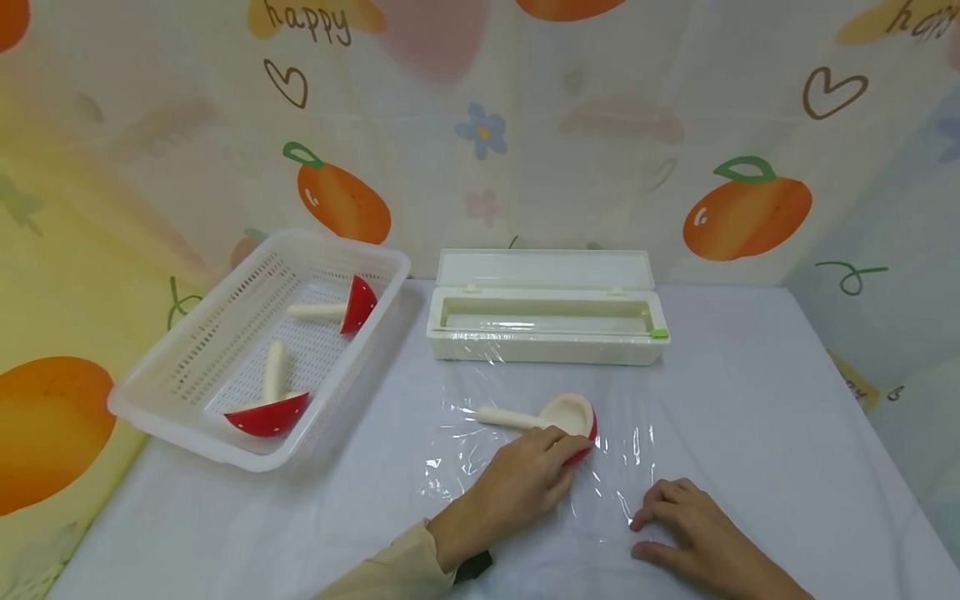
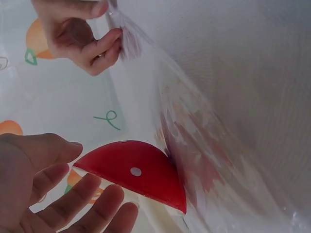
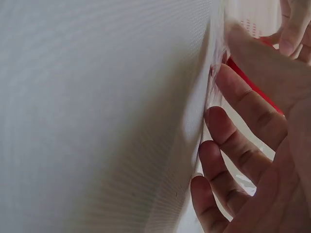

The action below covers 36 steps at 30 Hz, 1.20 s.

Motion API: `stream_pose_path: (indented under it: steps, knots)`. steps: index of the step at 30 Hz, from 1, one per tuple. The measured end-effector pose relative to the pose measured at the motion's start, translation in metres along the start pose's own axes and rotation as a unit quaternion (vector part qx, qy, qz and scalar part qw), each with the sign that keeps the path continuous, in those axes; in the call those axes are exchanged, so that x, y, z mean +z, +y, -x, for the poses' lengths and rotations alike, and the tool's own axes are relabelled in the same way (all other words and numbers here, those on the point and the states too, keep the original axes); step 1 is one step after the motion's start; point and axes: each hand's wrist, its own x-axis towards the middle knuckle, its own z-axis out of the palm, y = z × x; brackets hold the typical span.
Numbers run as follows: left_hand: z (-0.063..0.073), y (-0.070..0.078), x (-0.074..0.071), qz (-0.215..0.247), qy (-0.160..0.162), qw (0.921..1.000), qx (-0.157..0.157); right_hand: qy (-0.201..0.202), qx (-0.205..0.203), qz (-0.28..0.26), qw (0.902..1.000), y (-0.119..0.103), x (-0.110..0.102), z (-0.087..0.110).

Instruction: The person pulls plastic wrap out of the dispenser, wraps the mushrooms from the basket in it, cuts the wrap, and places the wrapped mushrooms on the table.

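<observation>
A ladle (image 1: 567, 411) with a cream inside and handle and a red, white-dotted outside lies on a sheet of cling film (image 1: 637, 450), its handle pointing left. My left hand (image 1: 521, 479) holds the near edge of its bowl. The left wrist view has the ladle's red bowl (image 2: 136, 170) close to the thumb and fingers, above the wrinkled film. Down at the film's right near corner is my right hand (image 1: 697, 533), thumb and forefinger spread a little apart. In the right wrist view, the fingertips (image 3: 226, 85) touch the film's edge.
Behind the film stands a white cling film dispenser (image 1: 547, 350) with its lid raised and a green slider at its right. A white perforated basket (image 1: 187, 367) at the left contains two similar ladles, one being the near ladle (image 1: 270, 415). A fruit-patterned curtain (image 1: 600, 192) hangs behind.
</observation>
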Motion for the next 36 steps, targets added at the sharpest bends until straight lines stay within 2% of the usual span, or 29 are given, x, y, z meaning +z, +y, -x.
stream_pose_path:
  steps: [4, 8, 14, 16, 19, 22, 25, 30, 36]
  knots:
    - [0.005, -0.002, -0.005, -0.016, 0.009, 0.9998, 0.005, -0.010, -0.001, 0.010, 0.9999, 0.001, -0.001, 0.002]
    - [0.012, -0.008, -0.011, -0.015, 0.011, 0.9998, -0.004, -0.013, -0.001, 0.012, 0.9998, 0.001, -0.002, 0.003]
    - [0.025, -0.022, -0.015, -0.029, 0.027, 0.9991, -0.013, -0.029, 0.041, -0.004, 0.9987, -0.003, -0.005, 0.002]
    - [0.031, -0.028, -0.017, -0.029, 0.009, 0.9993, -0.020, -0.020, 0.041, -0.007, 0.9989, -0.004, -0.005, 0.002]
    - [0.040, -0.038, -0.023, -0.020, -0.064, 0.9967, -0.046, 0.003, 0.027, -0.012, 0.9996, -0.004, -0.003, 0.001]
    - [0.049, -0.049, -0.029, -0.008, -0.148, 0.9865, -0.070, 0.021, 0.015, -0.016, 0.9995, -0.004, -0.002, 0.000]
    - [0.058, -0.059, -0.036, 0.006, -0.194, 0.9780, -0.077, 0.024, 0.020, -0.023, 0.9992, -0.005, -0.002, -0.001]
    - [0.068, -0.069, -0.044, 0.011, -0.202, 0.9768, -0.070, 0.026, 0.045, -0.032, 0.9981, -0.007, -0.003, -0.002]
    - [0.073, -0.073, -0.045, -0.011, -0.163, 0.9855, -0.046, 0.048, 0.056, -0.061, 0.9954, -0.011, -0.005, -0.007]
